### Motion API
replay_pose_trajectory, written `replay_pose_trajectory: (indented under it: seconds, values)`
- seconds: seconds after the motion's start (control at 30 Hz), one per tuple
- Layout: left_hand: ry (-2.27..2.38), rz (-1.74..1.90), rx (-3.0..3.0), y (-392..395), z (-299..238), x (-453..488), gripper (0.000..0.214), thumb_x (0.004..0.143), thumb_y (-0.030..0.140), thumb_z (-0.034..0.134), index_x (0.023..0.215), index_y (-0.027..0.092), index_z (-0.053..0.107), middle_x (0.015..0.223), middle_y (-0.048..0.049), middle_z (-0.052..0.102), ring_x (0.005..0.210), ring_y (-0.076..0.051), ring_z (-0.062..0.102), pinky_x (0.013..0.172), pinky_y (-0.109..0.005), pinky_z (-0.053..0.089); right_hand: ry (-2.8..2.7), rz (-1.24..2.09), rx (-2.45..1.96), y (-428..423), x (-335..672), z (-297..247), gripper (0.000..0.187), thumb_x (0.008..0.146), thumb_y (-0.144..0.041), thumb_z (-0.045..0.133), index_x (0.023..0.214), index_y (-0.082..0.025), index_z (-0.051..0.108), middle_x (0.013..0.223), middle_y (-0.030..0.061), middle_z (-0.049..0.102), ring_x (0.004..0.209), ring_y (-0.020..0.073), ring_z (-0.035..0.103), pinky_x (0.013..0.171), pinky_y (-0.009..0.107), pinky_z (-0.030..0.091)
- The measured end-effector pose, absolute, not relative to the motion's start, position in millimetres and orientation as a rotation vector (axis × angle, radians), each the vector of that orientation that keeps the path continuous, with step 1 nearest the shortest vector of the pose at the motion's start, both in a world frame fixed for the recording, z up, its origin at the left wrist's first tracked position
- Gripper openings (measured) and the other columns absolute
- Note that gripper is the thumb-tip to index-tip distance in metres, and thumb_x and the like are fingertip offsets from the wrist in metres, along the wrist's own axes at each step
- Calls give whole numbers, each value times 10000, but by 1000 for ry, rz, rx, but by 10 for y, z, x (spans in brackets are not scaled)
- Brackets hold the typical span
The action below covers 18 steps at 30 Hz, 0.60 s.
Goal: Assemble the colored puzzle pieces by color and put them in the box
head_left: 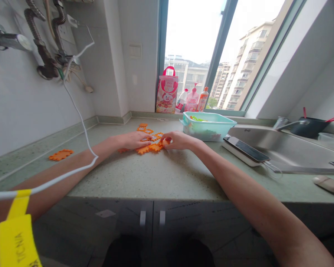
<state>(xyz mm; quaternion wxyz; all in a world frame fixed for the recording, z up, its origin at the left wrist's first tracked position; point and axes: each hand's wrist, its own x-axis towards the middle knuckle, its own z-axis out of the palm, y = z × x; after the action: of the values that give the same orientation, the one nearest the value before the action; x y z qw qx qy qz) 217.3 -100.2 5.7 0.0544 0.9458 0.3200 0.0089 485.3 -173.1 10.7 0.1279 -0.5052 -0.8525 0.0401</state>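
Several orange jigsaw-edged foam tiles lie joined together on the green speckled counter. My left hand rests flat on the left part of them, fingers stretched forward. My right hand is at their right edge, fingers curled and pinching one orange tile. More orange tiles lie just behind the hands. A single orange tile lies alone far to the left, near the wall.
A teal plastic basin with greens stands right of the hands. A phone on a white block lies beside a steel sink. Bottles and a pink bag stand on the sill. A white cable hangs over my left arm.
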Motion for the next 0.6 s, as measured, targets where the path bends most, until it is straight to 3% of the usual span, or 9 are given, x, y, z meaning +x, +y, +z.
replay_pose_trajectory:
  seconds: [0.6]
  values:
    - [995, -4, 2870, -1053, 87, 2188, 644, 1057, 599, 373, 1537, 204, 542, 1608, -108, 550, 1466, -268, 520, 1228, -358, 363, -2488, 119, -1480, -1743, 4856, 130, 378, 866, -288, 737, 1237, -239, 795, 1048, 46, 802, 879, 180, 709, 794, 255, 471]
